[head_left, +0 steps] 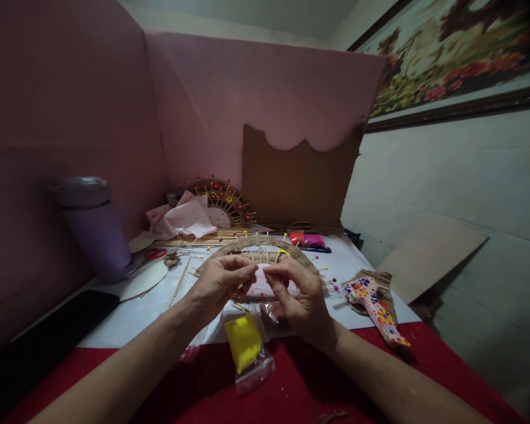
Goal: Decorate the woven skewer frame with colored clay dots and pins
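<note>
My left hand (225,281) and my right hand (301,297) meet at the middle of the view, fingertips pinched and almost touching. Whatever lies between the fingers is too small to make out. Right behind them is a half-round fan-like piece (265,241) wrapped in twine, with thin sticks and coloured balls along its rim. Pink fabric on its lower part shows between my hands. Below my fingers rests a bag of yellow clay (244,343), with a brownish packet (274,315) partly hidden by my right hand.
A purple tumbler (95,229) and a black flat object (70,321) stand left. Behind are a decorated fan (223,197), pink cloth (183,215) and cardboard (298,179). Red and magenta packets (313,240) lie beyond; a flower-dotted figure (371,300) lies right.
</note>
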`<action>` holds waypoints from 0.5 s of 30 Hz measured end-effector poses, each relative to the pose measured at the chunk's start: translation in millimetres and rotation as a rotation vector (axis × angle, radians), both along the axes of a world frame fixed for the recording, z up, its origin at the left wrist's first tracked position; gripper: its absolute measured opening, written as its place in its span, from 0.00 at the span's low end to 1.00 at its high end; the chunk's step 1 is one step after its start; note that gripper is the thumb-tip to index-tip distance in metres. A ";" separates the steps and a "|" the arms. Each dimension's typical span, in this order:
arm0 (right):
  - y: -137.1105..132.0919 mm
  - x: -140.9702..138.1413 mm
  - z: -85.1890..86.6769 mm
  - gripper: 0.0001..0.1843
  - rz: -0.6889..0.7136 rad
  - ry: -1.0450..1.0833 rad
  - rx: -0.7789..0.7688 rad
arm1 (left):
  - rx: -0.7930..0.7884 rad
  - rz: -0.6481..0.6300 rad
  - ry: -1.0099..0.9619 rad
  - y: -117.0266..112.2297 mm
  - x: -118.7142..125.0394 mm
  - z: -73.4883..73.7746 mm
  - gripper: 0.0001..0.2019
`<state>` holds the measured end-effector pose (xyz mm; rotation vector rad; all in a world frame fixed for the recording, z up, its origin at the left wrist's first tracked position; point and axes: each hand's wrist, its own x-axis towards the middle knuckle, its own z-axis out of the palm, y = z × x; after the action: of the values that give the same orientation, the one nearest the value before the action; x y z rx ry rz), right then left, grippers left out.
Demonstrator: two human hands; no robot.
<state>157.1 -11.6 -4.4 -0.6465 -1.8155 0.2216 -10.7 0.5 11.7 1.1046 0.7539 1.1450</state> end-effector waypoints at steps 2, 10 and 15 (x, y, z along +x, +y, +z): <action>-0.6 0.7 -0.1 0.05 0.001 0.008 0.013 | -0.007 -0.012 -0.003 -0.4 -0.4 -0.3 0.14; 2.2 0.1 -2.3 0.04 -0.046 0.018 -0.064 | -0.049 -0.082 -0.054 3.2 -4.5 -3.7 0.13; 4.7 1.0 -3.0 0.04 -0.077 0.041 -0.121 | -0.053 -0.030 -0.056 3.8 -2.8 -4.2 0.12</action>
<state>158.2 -6.9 -7.3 -0.7902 -1.7437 0.2925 -13.4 4.2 7.5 1.0324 0.7179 1.1200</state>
